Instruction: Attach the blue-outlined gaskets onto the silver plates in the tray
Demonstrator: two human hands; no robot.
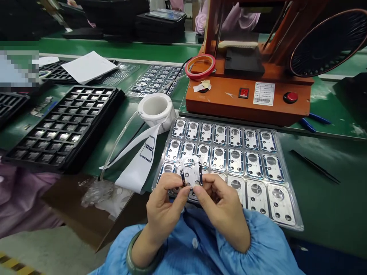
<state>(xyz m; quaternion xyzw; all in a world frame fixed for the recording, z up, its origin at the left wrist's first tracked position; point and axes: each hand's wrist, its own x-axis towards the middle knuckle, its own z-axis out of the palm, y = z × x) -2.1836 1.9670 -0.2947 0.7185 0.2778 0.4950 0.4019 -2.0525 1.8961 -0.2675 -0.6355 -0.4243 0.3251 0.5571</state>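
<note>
Between the fingertips of both hands is a small metal plate (191, 172) with round holes, held up over a clear plastic tray (299, 222). Black strips run along both sides of this plate. My left hand (164, 204) pinches its lower left corner, and my right hand (225, 208) pinches the lower right. Rows of similar plates (254, 191) lie in the tray's pockets. Those in the back rows have dark blue-black edging, while several nearer ones look bare. Left of the tray stands a roll of white backing tape (169, 114), its loose strip carrying black frame-shaped stickers (147, 149).
An orange machine (226, 101) with a red switch stands behind the tray, red tape (200, 75) resting on it. Tweezers (315, 167) lie right; blue-handled pliers (312, 120) lie beyond. A black compartment tray (61, 126) and a cardboard box (77, 214) are left.
</note>
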